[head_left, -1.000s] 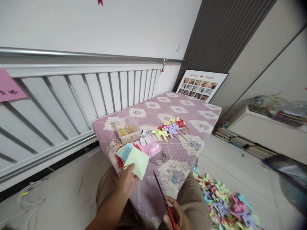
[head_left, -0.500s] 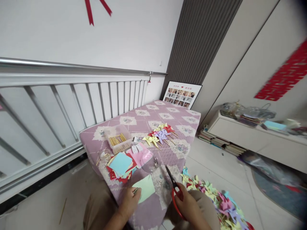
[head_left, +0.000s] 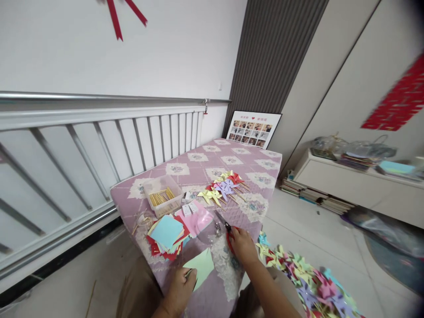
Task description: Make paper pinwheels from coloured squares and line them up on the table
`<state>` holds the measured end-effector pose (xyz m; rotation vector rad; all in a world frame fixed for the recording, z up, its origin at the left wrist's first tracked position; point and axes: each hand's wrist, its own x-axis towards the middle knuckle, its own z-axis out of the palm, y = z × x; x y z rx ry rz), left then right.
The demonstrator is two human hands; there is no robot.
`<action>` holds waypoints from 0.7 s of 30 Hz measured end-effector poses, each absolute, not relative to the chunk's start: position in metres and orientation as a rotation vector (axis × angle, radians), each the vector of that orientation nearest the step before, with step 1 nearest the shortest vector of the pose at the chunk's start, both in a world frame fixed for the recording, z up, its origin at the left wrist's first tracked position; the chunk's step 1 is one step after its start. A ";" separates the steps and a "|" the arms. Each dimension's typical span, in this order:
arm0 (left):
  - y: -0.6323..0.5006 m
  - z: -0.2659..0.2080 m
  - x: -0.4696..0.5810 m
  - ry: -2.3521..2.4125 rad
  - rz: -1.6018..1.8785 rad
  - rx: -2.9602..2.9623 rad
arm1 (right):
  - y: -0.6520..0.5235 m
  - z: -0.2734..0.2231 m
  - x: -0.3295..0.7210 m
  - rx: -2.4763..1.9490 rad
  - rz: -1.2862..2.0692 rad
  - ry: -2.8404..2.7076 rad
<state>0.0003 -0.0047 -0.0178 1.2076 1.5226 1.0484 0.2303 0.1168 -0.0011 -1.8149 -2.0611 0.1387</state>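
My left hand (head_left: 180, 285) pinches the near left corner of a pale green paper square (head_left: 202, 266), which has slits cut in from its corners. My right hand (head_left: 243, 247) is closed around the red handles of a pair of scissors (head_left: 228, 228); their dark blades point away over the cloth, beside some small shiny bits (head_left: 217, 229). Left of the scissors lie a pink packet (head_left: 200, 221) and a stack of coloured paper squares (head_left: 167, 234) with light blue on top. Several paper pinwheels (head_left: 225, 189) on sticks rest farther back.
A clear plastic box (head_left: 164, 194) of short sticks stands on the flowered tablecloth (head_left: 232, 161). A heap of finished pinwheels (head_left: 308, 278) fills the floor to my right. A white railing (head_left: 129, 145) borders the table's left, and a low cabinet (head_left: 357, 174) is at the right.
My right hand has moved forward and left with the scissors, lowering them toward the tablecloth by the shiny bits. My left hand still holds the green paper, now slightly nearer me. The view has shifted a little.
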 end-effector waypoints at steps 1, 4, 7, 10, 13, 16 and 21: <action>-0.004 -0.020 0.000 1.529 1.046 1.210 | 0.116 -0.005 0.230 -1.837 0.105 -2.062; -0.004 -0.025 0.000 1.557 1.038 1.236 | 0.112 -0.018 0.230 -1.882 0.031 -2.062; -0.005 -0.028 0.000 1.580 1.049 1.265 | 0.112 -0.028 0.232 -1.854 -0.044 -2.066; -0.005 -0.028 0.001 1.607 1.058 1.284 | 0.114 -0.037 0.234 -1.781 -0.172 -2.051; -0.004 -0.027 0.000 1.598 1.066 1.296 | 0.117 -0.044 0.235 -1.721 -0.238 -2.038; -0.004 -0.026 0.000 1.580 1.073 1.301 | 0.118 -0.047 0.235 -1.697 -0.243 -2.021; -0.005 -0.020 0.000 1.592 1.065 1.299 | 0.118 -0.046 0.234 -1.688 -0.209 -1.996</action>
